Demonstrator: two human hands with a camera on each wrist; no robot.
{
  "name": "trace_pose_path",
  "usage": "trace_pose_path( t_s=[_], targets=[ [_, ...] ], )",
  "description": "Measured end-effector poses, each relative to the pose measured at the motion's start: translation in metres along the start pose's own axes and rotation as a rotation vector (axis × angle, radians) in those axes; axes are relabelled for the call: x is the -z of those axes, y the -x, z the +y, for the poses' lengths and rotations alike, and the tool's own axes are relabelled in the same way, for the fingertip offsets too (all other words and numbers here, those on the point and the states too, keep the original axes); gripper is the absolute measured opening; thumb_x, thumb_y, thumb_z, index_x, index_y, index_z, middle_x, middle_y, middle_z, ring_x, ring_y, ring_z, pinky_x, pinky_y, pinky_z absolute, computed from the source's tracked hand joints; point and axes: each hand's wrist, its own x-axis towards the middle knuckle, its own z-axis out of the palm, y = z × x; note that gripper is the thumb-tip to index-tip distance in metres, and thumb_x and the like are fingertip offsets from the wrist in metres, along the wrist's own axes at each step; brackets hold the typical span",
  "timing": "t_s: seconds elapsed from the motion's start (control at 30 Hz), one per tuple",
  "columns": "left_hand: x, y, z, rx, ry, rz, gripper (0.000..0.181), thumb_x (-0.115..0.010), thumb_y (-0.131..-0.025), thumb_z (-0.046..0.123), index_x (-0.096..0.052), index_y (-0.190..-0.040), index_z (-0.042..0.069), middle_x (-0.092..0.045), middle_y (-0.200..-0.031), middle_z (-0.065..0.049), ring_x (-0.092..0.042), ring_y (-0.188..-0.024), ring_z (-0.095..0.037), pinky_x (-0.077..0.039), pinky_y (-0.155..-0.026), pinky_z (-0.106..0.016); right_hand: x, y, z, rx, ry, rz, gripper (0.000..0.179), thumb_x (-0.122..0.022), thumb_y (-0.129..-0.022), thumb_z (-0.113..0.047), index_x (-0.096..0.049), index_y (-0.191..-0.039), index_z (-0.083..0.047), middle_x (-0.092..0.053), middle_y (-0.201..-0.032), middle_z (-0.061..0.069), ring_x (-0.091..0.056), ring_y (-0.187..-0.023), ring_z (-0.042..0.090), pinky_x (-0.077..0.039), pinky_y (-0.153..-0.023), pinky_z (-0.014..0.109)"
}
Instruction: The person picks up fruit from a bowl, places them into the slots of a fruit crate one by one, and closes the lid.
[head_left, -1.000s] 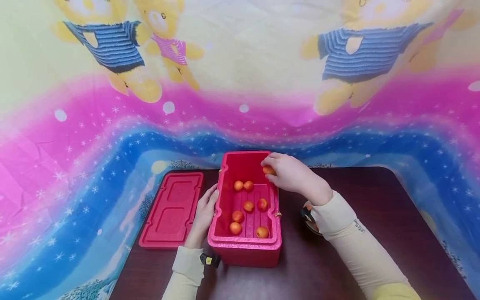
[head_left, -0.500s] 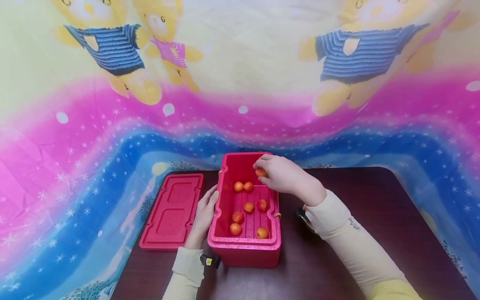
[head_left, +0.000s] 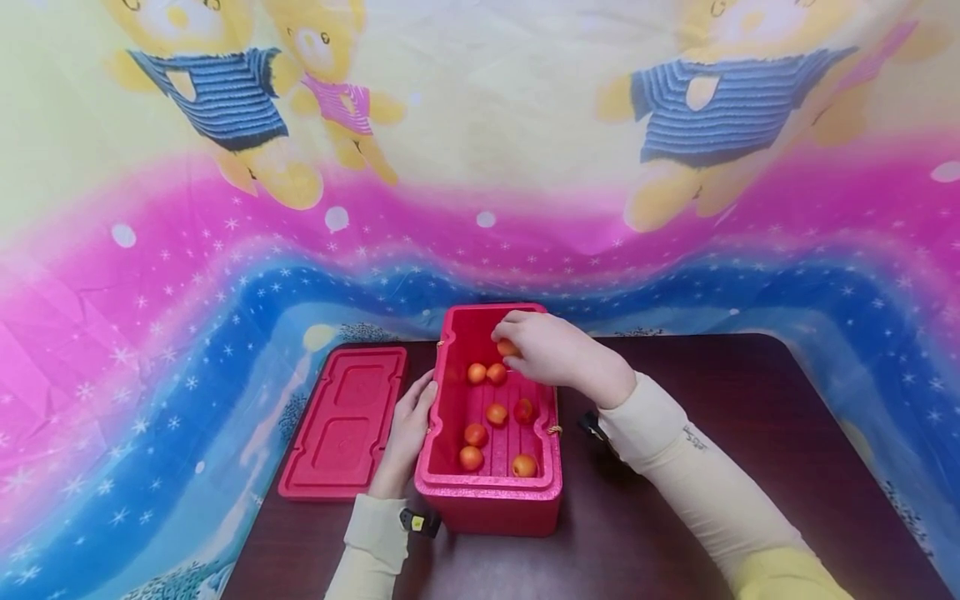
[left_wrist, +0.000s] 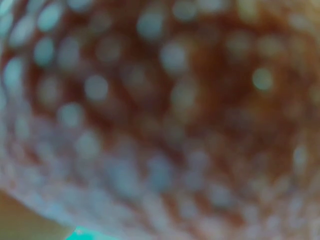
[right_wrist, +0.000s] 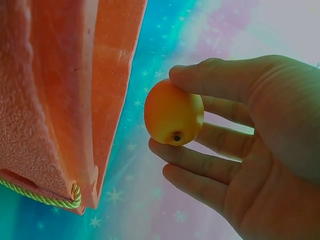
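Observation:
In the head view a deep red foam box [head_left: 491, 504] stands with its top off, several orange-red apricots [head_left: 497, 414] spread over its floor. My left hand [head_left: 405, 425] lies against the box's left outer wall, fingers extended and thumb near the rim. Over the far part of the box, my right hand [head_left: 551, 350] pinches one apricot [right_wrist: 172, 112] between thumb and fingertips. In the right wrist view this fruit shows a small dark stem pit, and its skin runs from orange to yellow. The left wrist view holds only a blurred, speckled surface close to the lens.
The red lid [head_left: 345, 425] lies flat on the dark brown table [head_left: 750, 433], left of the box. Gold rope loops [head_left: 554, 430] stick out from the box's sides. A printed bear curtain [head_left: 487, 167] hangs behind the table.
My right hand has moved left and inward over the box, carrying the apricot from the right rim. The bowl-like dish glimpsed under the right forearm is now hidden. My left hand stays put.

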Motion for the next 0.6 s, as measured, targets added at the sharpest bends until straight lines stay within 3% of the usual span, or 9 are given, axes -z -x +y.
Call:
trace_pose_path(
  t_s=[0.27,0.6],
  targets=[
    [0.001,-0.001,-0.001,0.005,-0.001,-0.002,0.054,-0.053,-0.106,0.037,-0.046,-0.152,0.009,-0.057,-0.142,-0.020,-0.063,-0.118,-0.030,-0.055,-0.095,-0.036,-0.002,-0.008,-0.004,0.021,0.015,-0.041,0.031,-0.081,-0.086,-0.022,-0.070,-0.112,-0.010,-0.061,-0.101,0.003,-0.057,-0.090,0.015,-0.057,-0.086,0.035],
    [0.001,-0.001,-0.001,0.013,0.015,-0.008,0.054,-0.053,-0.105,0.037,-0.047,-0.151,0.010,-0.056,-0.142,-0.019,-0.062,-0.120,-0.031,-0.055,-0.097,-0.040,-0.005,-0.019,-0.007,0.021,0.032,-0.087,0.034,-0.080,-0.086,-0.022,-0.069,-0.115,-0.009,-0.062,-0.103,0.003,-0.060,-0.091,0.015,-0.057,-0.087,0.035]
  ],
)
